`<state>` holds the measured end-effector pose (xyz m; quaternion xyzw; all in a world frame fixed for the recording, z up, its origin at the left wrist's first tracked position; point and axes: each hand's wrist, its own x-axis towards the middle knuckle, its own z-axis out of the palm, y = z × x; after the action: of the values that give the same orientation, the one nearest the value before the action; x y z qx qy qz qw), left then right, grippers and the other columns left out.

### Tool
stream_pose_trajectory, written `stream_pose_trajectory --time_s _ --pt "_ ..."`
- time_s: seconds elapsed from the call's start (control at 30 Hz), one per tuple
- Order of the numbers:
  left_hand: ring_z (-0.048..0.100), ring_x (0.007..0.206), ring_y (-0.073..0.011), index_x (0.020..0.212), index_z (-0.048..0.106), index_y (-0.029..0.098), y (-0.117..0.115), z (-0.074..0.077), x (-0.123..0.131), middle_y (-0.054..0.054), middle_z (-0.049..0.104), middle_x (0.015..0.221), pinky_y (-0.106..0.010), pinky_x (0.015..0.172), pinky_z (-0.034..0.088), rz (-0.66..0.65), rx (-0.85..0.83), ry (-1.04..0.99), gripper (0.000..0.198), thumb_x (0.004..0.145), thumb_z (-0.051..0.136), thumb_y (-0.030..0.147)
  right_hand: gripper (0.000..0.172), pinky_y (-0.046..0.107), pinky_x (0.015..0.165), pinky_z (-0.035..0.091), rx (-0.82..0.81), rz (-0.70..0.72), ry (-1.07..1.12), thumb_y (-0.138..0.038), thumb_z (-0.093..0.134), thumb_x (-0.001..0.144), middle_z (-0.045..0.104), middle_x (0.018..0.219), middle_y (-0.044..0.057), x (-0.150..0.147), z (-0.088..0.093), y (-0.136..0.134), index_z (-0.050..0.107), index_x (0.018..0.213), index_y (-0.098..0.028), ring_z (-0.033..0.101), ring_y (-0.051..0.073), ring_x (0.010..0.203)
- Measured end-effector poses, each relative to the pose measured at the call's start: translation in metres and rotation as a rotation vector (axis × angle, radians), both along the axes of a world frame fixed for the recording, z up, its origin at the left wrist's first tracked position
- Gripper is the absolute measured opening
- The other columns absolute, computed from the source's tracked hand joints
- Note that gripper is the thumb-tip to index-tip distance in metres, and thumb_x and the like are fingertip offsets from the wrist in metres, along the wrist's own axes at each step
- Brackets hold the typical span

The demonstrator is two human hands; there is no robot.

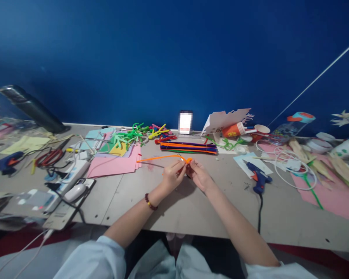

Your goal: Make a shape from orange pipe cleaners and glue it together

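Beyond the grip: bundled purple and orange pipe cleaners (pixel 188 147) and an upright phone (pixel 185 122). Left of the grip: stacked pink craft paper (pixel 113 162). Right of the grip: a blue hot glue gun (pixel 258 177) and a tipped orange paper cup (pixel 232 130).

- I couldn't read the phone (pixel 185 122); its screen was blurred.
- Fingers (pixel 180 166) hid part of the orange pipe cleaner (pixel 159 157).
- The right edge cut off a dotted white pot (pixel 347 148).
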<state>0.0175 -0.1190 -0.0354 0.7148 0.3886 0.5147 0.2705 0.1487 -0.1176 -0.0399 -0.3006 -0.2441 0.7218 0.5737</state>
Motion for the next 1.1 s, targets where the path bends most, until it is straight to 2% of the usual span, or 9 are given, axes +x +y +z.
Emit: stream_pose_trajectory --time_s 0.23,0.47,0.67,0.83,1.0,1.1 --pt "0.055 0.068 -0.0142 0.082 0.068 0.02 -0.001 0.003 0.002 -0.007 0.062 0.076 -0.025 0.066 0.044 0.0 0.057 -0.001 0.019 0.087 0.053 0.03 0.03 0.02 0.062 0.05 -0.036 -0.002 0.043 -0.035 0.087 0.052 0.066 0.065 -0.004 0.001 -0.003 0.002 0.068 0.068 -0.02 0.057 0.008 0.06" --pt "0.056 0.064 -0.0118 0.086 0.065 0.015 0.006 -0.006 0.0 -0.006 0.062 0.072 -0.022 0.059 0.046 0.062 0.348 0.102 0.016 0.088 0.05 0.02 0.019 0.017 0.065 0.052 -0.084 0.075 0.195 -0.025 0.082 0.062 0.068 0.068 -0.005 0.004 0.002 0.002 0.067 0.073 -0.02 0.061 0.007 0.063" --pt "0.058 0.065 -0.0113 0.091 0.064 0.015 0.007 -0.01 0.0 -0.006 0.063 0.073 -0.021 0.058 0.047 0.094 0.429 0.17 0.015 0.088 0.049 0.017 0.018 0.017 0.059 0.051 -0.139 0.078 0.186 -0.021 0.081 0.06 0.065 0.059 -0.006 0.008 0.007 0.002 0.064 0.065 -0.018 0.058 0.006 0.057" --pt "0.057 0.064 -0.0118 0.09 0.065 0.014 0.009 -0.009 -0.001 -0.006 0.063 0.073 -0.021 0.059 0.046 0.068 0.397 0.174 0.016 0.088 0.049 0.018 0.018 0.017 0.058 0.05 -0.131 0.051 0.168 -0.019 0.08 0.061 0.063 0.058 -0.006 0.008 0.01 0.0 0.062 0.061 -0.019 0.057 0.006 0.056" --pt "0.058 0.069 -0.0125 0.094 0.065 0.014 0.011 -0.004 0.0 -0.007 0.065 0.079 -0.024 0.064 0.047 -0.049 0.207 0.085 0.019 0.09 0.048 0.023 0.019 0.02 0.059 0.05 -0.099 -0.014 0.116 -0.027 0.08 0.062 0.064 0.063 -0.005 0.008 0.009 0.003 0.064 0.069 -0.02 0.057 0.008 0.058" --pt "0.059 0.071 -0.0131 0.091 0.065 0.014 0.011 -0.001 0.001 -0.007 0.067 0.08 -0.024 0.066 0.047 -0.051 0.114 0.027 0.018 0.089 0.051 0.026 0.023 0.021 0.06 0.05 -0.022 -0.096 0.026 -0.029 0.081 0.06 0.064 0.067 -0.004 0.01 0.009 0.005 0.063 0.071 -0.02 0.056 0.009 0.06"
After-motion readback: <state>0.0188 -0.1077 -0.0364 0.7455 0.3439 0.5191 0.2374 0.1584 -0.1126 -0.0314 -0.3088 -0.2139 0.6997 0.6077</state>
